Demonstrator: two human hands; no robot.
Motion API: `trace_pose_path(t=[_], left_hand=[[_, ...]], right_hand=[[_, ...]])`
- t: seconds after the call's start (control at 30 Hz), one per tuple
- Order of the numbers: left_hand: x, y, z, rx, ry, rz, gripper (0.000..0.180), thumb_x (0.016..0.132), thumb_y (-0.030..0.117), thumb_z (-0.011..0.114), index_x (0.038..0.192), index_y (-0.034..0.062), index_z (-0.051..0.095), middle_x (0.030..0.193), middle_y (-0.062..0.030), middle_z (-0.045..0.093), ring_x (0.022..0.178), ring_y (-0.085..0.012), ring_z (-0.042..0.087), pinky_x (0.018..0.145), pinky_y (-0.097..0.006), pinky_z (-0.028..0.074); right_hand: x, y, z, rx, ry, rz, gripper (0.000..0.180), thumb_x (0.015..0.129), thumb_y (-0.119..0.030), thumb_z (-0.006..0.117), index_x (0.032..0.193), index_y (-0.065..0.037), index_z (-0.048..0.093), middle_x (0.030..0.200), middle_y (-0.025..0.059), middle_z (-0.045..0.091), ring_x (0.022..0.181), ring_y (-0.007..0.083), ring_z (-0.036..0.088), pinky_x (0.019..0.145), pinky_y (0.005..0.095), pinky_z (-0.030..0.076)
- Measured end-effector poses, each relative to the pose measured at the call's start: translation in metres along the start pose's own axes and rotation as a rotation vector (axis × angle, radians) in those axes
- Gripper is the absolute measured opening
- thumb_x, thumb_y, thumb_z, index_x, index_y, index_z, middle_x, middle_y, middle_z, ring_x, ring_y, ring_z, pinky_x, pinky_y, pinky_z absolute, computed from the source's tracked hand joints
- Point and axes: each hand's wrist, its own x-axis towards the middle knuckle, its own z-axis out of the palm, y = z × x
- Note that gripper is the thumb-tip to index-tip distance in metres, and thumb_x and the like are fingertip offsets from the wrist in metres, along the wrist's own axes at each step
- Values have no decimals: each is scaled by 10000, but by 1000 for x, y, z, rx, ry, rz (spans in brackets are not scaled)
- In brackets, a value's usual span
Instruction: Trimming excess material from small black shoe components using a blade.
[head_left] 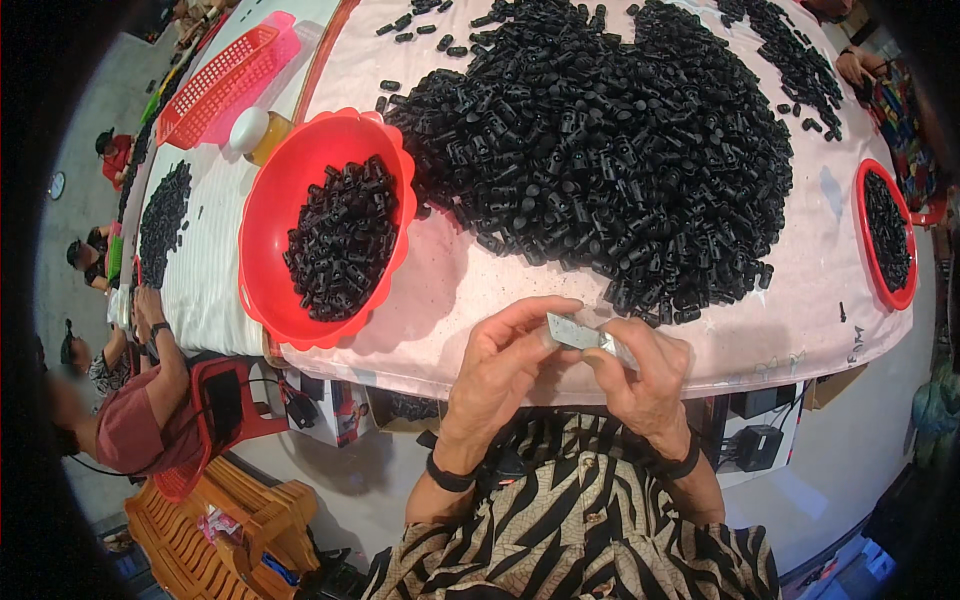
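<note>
Above the table's near edge, my left hand (488, 372) and my right hand (648, 382) meet at a small, flat grey rectangular piece (572, 331). Its left end sits between my left thumb and fingers. My right thumb and fingers are closed on the other end, where something shiny and whitish shows; I cannot tell whether it is part of the same piece. Just beyond my fingers spreads a big heap of small black cylindrical plastic parts (600, 150). To the left, a red scalloped bowl (268, 240) leans tilted, with more black parts inside.
A red oval container (908, 285) of black parts stands at the right edge. Red and pink baskets (225, 85) and a white-lidded jar (255, 132) lie far left. A person in a dark red shirt (135, 425) sits at left, near a wooden bench (205, 525).
</note>
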Motion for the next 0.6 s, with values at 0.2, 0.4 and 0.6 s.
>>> trace_pose_path(t=[0.2,0.4,0.6], left_hand=[[1,0,0,24,16,1,220,890,33,563,1101,-27,546,984,-99,619,824,-124,601,729,-243,493],[4,-5,-1,-15,57,125,159,867,-13,568,1022,-15,531,1027,-120,582,807,-138,582,712,-257,491],[4,-3,5,-74,149,97,145,885,56,551,1016,-1,528,1045,-126,571,773,-125,566,721,-233,488]], right_hand=[[-3,2,-1,51,28,28,259,744,-114,744,909,18,593,687,115,617,530,209,614,458,300,464],[-2,-3,-5,78,29,129,256,728,-102,749,895,12,591,677,111,606,525,214,604,458,304,459],[0,-1,-2,28,20,43,237,746,-112,737,884,12,590,653,103,587,498,215,584,441,303,444]])
